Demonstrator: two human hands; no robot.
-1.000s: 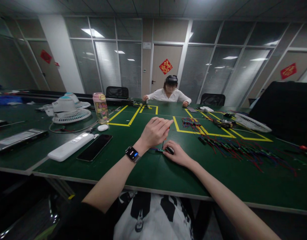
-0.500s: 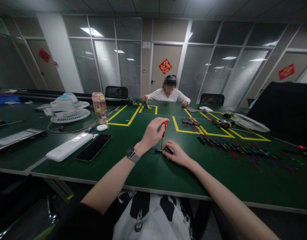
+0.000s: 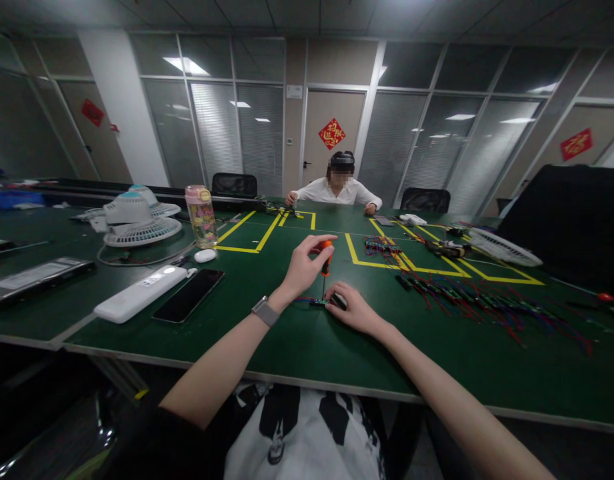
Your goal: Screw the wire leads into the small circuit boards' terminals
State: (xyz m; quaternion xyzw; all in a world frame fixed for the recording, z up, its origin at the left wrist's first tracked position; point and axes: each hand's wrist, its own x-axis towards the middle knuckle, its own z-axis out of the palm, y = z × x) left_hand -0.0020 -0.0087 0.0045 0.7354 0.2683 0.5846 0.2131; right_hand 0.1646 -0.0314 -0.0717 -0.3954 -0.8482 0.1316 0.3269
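My left hand (image 3: 307, 263), with a watch at its wrist, has fingers and thumb closed around the orange-and-black handle of a screwdriver (image 3: 326, 267). The screwdriver stands upright, its shaft running down to a small green circuit board (image 3: 317, 303) with thin red and blue wires. At the board's right end, the curled fingertips of my right hand (image 3: 354, 310) hold it down on the table. A black piece (image 3: 339, 301) shows beneath those fingers; its kind is hard to make out. The screwdriver's tip is too small to see clearly.
Left of my hands lie a black phone (image 3: 189, 297), a white elongated device (image 3: 139, 293), a bottle (image 3: 201, 217) and a fan (image 3: 141, 227). Many wired boards (image 3: 477, 300) spread out on the right. Yellow tape (image 3: 354, 250) marks the green table. Across it sits a person (image 3: 337, 190).
The fingers of my left hand have shifted around the screwdriver handle, and more of the orange handle shows. My right hand stays on the board.
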